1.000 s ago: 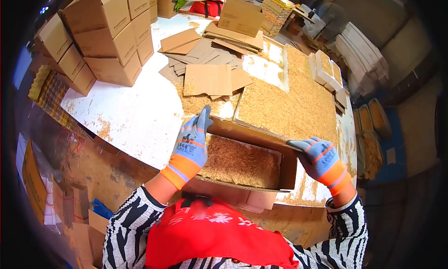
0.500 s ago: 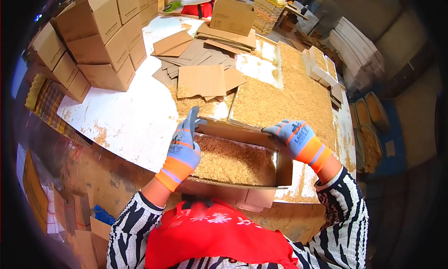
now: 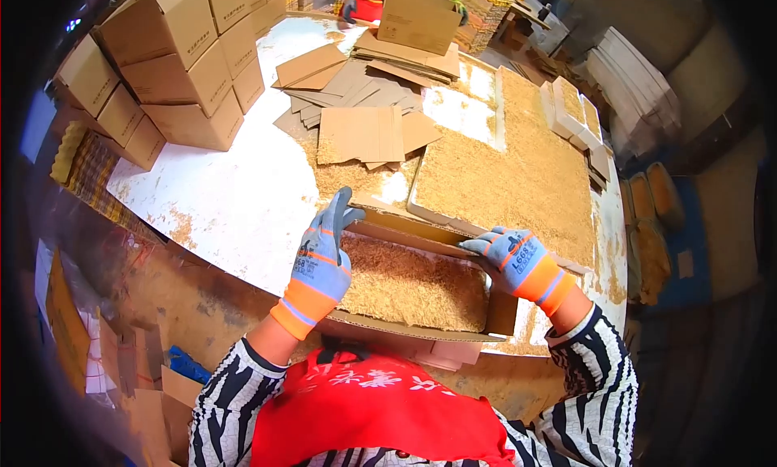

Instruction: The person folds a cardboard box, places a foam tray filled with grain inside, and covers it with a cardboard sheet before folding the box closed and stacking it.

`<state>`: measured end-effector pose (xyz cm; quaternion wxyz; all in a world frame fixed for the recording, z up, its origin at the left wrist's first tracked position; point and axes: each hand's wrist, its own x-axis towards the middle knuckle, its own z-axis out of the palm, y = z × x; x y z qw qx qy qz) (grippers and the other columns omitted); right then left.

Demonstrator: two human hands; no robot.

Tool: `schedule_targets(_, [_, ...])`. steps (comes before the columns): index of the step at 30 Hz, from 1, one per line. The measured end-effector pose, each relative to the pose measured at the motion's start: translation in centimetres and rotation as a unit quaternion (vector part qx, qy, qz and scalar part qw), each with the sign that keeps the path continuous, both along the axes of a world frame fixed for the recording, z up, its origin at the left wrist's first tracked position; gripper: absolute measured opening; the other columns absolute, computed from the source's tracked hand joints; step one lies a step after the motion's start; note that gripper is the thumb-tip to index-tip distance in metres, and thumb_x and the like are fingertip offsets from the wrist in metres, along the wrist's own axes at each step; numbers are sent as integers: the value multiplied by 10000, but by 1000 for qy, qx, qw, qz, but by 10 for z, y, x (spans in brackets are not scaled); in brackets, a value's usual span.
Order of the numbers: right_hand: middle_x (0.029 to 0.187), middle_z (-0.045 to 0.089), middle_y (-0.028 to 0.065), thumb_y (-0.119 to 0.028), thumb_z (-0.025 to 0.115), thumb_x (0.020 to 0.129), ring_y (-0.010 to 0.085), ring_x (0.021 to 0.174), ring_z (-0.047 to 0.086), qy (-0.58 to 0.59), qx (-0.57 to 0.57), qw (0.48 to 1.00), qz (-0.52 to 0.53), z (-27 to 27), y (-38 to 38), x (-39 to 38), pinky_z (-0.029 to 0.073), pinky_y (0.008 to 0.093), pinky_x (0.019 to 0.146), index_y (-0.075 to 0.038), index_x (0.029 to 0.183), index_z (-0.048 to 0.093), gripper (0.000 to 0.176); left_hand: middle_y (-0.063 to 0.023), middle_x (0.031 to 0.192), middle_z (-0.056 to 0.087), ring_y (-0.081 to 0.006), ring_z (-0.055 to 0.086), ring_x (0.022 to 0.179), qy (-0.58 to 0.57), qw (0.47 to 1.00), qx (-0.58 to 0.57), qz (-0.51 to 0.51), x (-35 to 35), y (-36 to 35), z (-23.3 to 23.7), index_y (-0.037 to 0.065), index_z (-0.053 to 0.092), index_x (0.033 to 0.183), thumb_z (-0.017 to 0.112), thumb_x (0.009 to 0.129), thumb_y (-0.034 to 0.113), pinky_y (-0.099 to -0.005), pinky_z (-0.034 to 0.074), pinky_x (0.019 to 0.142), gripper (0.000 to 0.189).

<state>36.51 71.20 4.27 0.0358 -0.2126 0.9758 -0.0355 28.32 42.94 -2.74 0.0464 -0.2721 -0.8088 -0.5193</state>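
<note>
An open cardboard box (image 3: 502, 315) lies in front of me at the table's near edge. A layer of tan, shredded-looking material (image 3: 413, 285) fills its bottom. My left hand (image 3: 320, 252), in a grey-blue glove with an orange cuff, holds the box's left end, fingers pointing up past the far corner. At the far right corner, my right hand (image 3: 511, 261), gloved the same way, pinches the far wall, its fingertips on the upper edge. Part of the box's left wall is hidden behind my left hand.
Stacked cartons (image 3: 182, 62) stand at the left. Flat cardboard pieces (image 3: 360, 135) lie beyond the box. A wide tray of tan shreds (image 3: 510, 167) covers the right side of the white table (image 3: 235, 200). Across it, a co-worker in a red apron (image 3: 368, 2) stands by a carton (image 3: 418, 20).
The view has shifted slightly. My hands keep their hold on the box, barely moving. The co-worker's hands have moved, one now at the far carton's right side.
</note>
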Motion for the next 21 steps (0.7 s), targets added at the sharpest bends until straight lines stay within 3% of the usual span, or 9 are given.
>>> schedule_targets(5, [857, 620, 95, -100, 568, 781, 286, 822, 619, 17, 24, 1000, 4, 12, -4, -3, 503, 387, 685, -132, 1027, 613, 252, -194, 1197, 552, -290, 551, 1139, 31, 999, -12, 8, -1, 0, -8, 4, 328, 1406, 312, 694, -188, -350, 411, 969, 738])
schedule_targets(8, [810, 615, 90, -95, 533, 790, 277, 784, 626, 22, 57, 998, 7, 5, -7, -4, 508, 382, 661, -129, 986, 614, 215, -177, 1220, 540, -260, 534, 1169, -11, 1000, -15, -8, -3, 1, -5, 10, 331, 1406, 300, 703, -185, -340, 400, 989, 730])
schedule_targets(11, [788, 616, 97, -89, 523, 799, 283, 754, 631, 53, 22, 998, 23, -4, -1, -5, 511, 390, 651, -126, 966, 613, 193, -167, 1233, 532, -231, 513, 1195, -14, 999, 43, -14, -1, 2, -9, 20, 335, 1404, 290, 704, -174, -326, 390, 1006, 728])
schedule_targets(14, [827, 622, 95, -149, 573, 838, 290, 803, 611, -16, 76, 997, -13, 4, -8, -8, 494, 393, 668, -122, 1028, 633, 201, -173, 1178, 576, -295, 568, 1111, -40, 996, 75, -35, -4, 0, -10, 27, 361, 1380, 330, 684, -163, -361, 443, 958, 722])
schedule_targets(15, [805, 612, 98, -136, 563, 832, 294, 774, 611, 13, 71, 997, -2, 2, -8, -7, 493, 398, 652, -112, 993, 631, 176, -164, 1120, 598, -310, 573, 1087, -44, 993, 106, -16, -3, 3, -10, 23, 456, 1302, 330, 681, -161, -372, 446, 950, 659])
schedule_targets(18, [793, 625, 111, -102, 518, 812, 288, 782, 645, 12, 97, 995, 12, 4, -10, -9, 513, 388, 644, -99, 922, 598, 137, -143, 1137, 589, -272, 554, 1111, 36, 999, -33, -14, -5, -5, 0, 17, 547, 1171, 340, 716, -146, -347, 434, 953, 526])
schedule_targets(21, [790, 629, 123, -104, 516, 813, 297, 772, 648, -2, 96, 995, -2, 5, -11, -10, 512, 400, 624, -90, 909, 593, 124, -156, 1083, 611, -314, 568, 1055, 111, 992, -63, 23, -1, -2, 1, 26, 599, 1023, 506, 746, -95, -375, 452, 914, 316])
